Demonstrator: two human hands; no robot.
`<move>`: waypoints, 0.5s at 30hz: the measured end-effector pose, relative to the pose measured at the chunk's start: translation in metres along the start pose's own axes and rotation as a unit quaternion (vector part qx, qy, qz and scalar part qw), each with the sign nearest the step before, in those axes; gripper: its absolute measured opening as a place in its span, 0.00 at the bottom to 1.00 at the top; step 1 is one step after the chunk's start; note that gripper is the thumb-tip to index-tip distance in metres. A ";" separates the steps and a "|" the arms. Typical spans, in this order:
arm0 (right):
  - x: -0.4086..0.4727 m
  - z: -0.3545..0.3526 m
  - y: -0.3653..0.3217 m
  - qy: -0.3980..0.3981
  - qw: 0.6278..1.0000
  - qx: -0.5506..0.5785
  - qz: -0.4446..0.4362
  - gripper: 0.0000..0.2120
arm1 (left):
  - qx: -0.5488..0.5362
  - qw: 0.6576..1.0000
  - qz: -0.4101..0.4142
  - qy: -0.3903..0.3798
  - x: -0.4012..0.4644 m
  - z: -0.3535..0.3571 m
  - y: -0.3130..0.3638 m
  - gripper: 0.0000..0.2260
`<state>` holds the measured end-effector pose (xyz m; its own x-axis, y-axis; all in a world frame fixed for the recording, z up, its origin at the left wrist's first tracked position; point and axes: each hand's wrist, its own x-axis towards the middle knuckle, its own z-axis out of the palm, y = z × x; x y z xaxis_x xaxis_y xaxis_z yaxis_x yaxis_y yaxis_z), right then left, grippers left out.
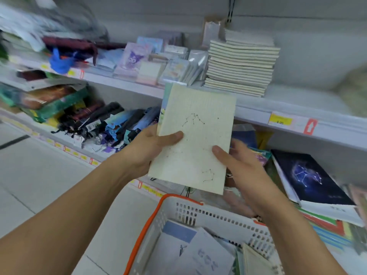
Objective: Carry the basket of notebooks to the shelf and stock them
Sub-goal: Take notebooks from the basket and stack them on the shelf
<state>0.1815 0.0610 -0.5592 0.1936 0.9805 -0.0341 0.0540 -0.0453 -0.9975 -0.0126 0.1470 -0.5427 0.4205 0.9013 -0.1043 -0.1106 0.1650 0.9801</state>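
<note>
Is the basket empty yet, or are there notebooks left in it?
Not empty. Several notebooks lie loose inside the basket, below the cream notebook held in both hands.

Single view only: a wide-angle camera worn on the person's head, facing forward and down. It sits close above both forearms, which enter from the bottom corners. Beyond the fingers (237, 144) the shelf (258, 114) runs obliquely from upper left to right, its lines bowed by the lens. Below the fingers, the basket (210, 211) is cut by the bottom edge. Upper left is motion-blurred.
</note>
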 end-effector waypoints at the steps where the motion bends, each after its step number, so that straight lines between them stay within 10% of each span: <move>1: -0.004 0.004 -0.002 -0.052 0.996 0.078 0.002 0.17 | -0.010 1.000 0.022 0.012 0.000 0.003 0.002 0.13; 7: 0.007 0.003 -0.038 0.072 0.985 0.070 -0.139 0.10 | 0.033 0.987 0.134 0.079 0.004 0.037 0.018 0.10; 15: 0.016 -0.038 -0.105 0.000 0.988 0.121 -0.101 0.10 | -0.068 0.983 0.169 0.005 0.023 0.064 0.070 0.15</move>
<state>0.2163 0.0744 -0.4522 0.2023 0.9649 0.1672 -0.1433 0.1981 -0.9696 0.0471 0.1540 -0.4660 0.3299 0.9179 0.2207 -0.3623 -0.0928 0.9274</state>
